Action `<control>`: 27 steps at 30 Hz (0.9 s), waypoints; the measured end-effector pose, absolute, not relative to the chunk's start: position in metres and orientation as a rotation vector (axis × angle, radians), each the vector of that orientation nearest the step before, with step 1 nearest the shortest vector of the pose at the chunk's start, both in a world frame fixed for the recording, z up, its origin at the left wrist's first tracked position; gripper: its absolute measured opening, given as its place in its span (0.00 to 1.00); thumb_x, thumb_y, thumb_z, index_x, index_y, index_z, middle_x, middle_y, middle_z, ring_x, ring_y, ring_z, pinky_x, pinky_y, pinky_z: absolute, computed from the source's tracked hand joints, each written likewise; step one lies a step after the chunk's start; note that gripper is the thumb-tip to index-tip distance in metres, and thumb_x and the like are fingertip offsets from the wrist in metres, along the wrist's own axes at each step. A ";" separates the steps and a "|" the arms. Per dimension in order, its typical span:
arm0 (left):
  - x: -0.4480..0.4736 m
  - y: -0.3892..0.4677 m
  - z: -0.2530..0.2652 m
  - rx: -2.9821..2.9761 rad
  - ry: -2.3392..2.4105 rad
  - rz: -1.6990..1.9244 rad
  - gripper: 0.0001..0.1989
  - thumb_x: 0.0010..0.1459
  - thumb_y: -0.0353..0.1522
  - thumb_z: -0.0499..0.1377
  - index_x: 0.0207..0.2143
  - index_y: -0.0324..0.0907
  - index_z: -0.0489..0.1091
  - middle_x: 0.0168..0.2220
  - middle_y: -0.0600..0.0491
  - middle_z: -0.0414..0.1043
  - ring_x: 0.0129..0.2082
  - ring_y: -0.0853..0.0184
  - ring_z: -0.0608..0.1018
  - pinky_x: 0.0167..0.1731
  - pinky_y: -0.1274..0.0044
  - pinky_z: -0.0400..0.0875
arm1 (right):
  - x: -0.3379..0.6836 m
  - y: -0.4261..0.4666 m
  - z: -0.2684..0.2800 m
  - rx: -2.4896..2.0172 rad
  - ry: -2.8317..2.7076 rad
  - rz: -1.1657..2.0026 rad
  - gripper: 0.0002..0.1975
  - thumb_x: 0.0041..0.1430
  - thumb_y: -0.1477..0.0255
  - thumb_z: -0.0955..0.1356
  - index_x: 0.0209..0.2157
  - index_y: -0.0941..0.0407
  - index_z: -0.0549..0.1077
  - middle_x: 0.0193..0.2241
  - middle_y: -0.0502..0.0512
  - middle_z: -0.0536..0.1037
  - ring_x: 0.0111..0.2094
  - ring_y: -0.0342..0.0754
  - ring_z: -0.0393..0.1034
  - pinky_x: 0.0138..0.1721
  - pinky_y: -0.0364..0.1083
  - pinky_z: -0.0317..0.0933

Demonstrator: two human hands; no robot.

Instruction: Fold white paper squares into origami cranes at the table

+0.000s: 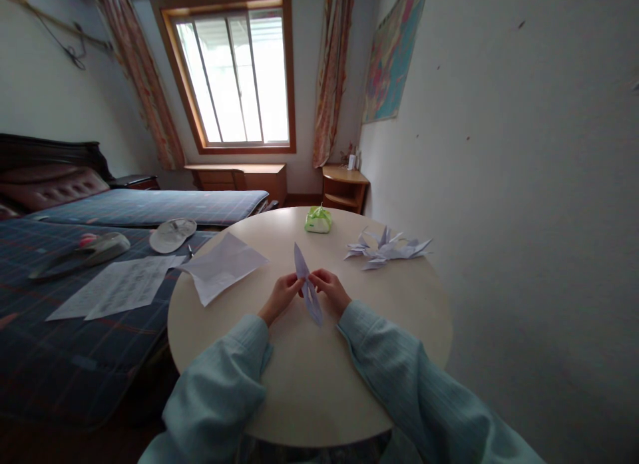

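Between my two hands, above the middle of a round white table (299,384), is a narrow folded piece of white paper (312,301), pointed at its top and bottom ends. My left hand (283,294) pinches its left side with closed fingers. From the right, my right hand (329,287) pinches the same folded paper near its middle. Some fingertips are hidden behind the paper. Loose white paper sheets (224,267) lie at the table's left edge. Over on the right rests a cluster of folded paper pieces (387,247) with sharp points, perhaps origami cranes.
A green and white tissue pack (318,220) sits at the table's far side. Left of the table is a bed (44,357) with printed sheets (127,287), a pale oval object (173,235) and a pen (190,251). A wall (539,251) stands close on the right.
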State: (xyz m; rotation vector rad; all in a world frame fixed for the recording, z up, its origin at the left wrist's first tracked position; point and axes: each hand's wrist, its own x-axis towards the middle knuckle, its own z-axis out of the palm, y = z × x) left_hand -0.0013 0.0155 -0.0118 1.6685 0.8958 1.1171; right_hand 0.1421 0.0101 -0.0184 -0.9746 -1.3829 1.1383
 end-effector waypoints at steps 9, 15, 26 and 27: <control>-0.002 0.020 -0.012 1.656 0.873 1.170 0.16 0.46 0.42 0.56 0.24 0.36 0.67 0.20 0.56 0.66 0.22 0.73 0.68 0.24 0.80 0.63 | 0.144 0.016 -0.025 -0.934 -1.118 1.294 0.15 0.40 0.61 0.69 0.24 0.59 0.70 0.20 0.48 0.72 0.23 0.41 0.64 0.28 0.43 0.58; -0.002 0.020 -0.014 1.682 0.912 1.172 0.15 0.41 0.39 0.61 0.28 0.37 0.67 0.26 0.53 0.70 0.26 0.72 0.71 0.28 0.79 0.66 | 0.145 0.017 -0.024 -0.914 -0.911 1.342 0.16 0.33 0.65 0.72 0.27 0.57 0.69 0.21 0.47 0.73 0.24 0.40 0.66 0.28 0.41 0.59; -0.004 0.020 -0.016 1.601 0.968 1.316 0.21 0.43 0.37 0.60 0.40 0.38 0.63 0.29 0.50 0.72 0.27 0.70 0.74 0.27 0.79 0.68 | 0.145 0.013 -0.021 -0.930 -0.910 1.340 0.16 0.33 0.68 0.73 0.25 0.56 0.65 0.20 0.46 0.74 0.23 0.39 0.68 0.25 0.39 0.60; -0.004 0.019 -0.015 1.621 1.009 1.341 0.22 0.43 0.36 0.60 0.41 0.38 0.63 0.29 0.51 0.73 0.27 0.70 0.74 0.27 0.80 0.67 | 0.144 0.013 -0.021 -0.932 -0.914 1.343 0.17 0.33 0.68 0.73 0.26 0.56 0.64 0.20 0.46 0.74 0.23 0.39 0.68 0.26 0.40 0.60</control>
